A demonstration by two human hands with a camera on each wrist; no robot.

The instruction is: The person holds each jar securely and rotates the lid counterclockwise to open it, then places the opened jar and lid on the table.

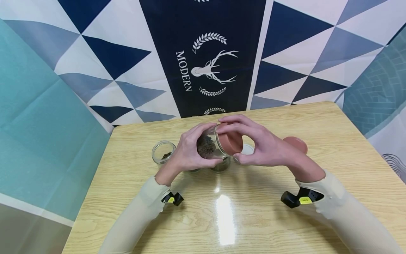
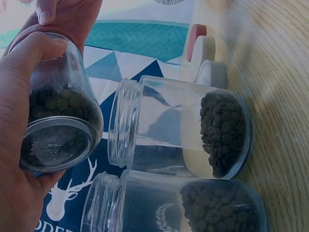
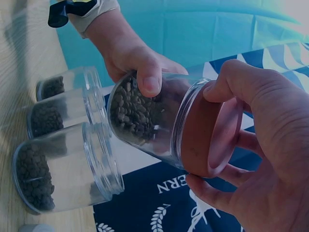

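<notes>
Held up above the table, a clear glass jar (image 1: pixel 207 143) lies tilted on its side, part filled with dark brown pellets. My left hand (image 1: pixel 189 148) grips the jar's body, thumb below and fingers over the top. A reddish-brown lid (image 1: pixel 230 138) sits on the jar's mouth; my right hand (image 1: pixel 264 144) holds it by the rim between thumb and fingers. In the right wrist view the lid (image 3: pixel 200 130) covers the mouth, and whether it is threaded tight cannot be seen. The pellets (image 3: pixel 133 108) rest toward the jar's base.
Lidless glass jars with dark pellets stand on the wooden table, one open jar (image 1: pixel 163 152) left of my hands and another jar (image 1: pixel 221 165) beneath them. A white lid (image 1: pixel 247 149) and another reddish lid (image 1: pixel 295 144) lie to the right. A patterned cloth (image 1: pixel 127 53) hangs behind.
</notes>
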